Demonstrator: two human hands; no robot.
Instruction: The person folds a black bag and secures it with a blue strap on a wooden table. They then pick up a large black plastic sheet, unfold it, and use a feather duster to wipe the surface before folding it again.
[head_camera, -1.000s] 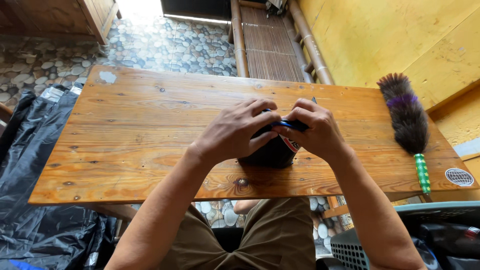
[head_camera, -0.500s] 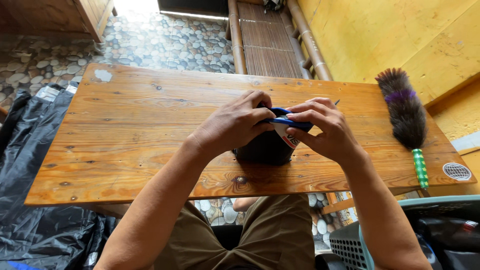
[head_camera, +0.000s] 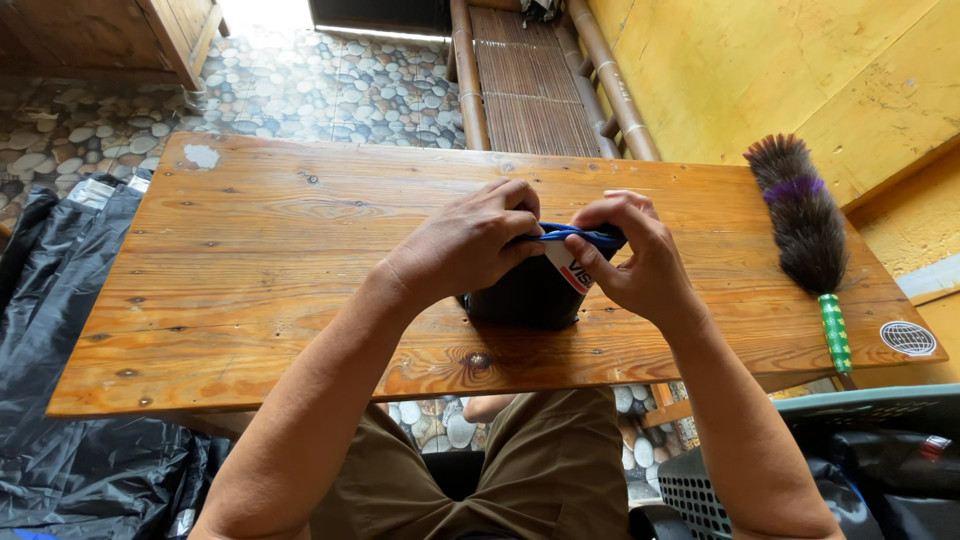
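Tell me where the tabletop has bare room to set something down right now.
The widest bare patch is the wooden table's left half, from the pale patch to the left hand. A narrower strip lies between the right hand and the feather duster. Around the black pouch under both hands it is crowded.

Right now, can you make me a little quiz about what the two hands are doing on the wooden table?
1. True or false: both hands touch the small black pouch with the blue rim.
2. What lies at the far right of the long wooden plank table?
A. a dark feather duster with a green handle
B. a red cup
C. a metal spoon
3. Which hand pinches the blue rim from the side nearer the feather duster?

Key:
1. True: the left hand and the right hand both grip its top.
2. A.
3. The right hand.
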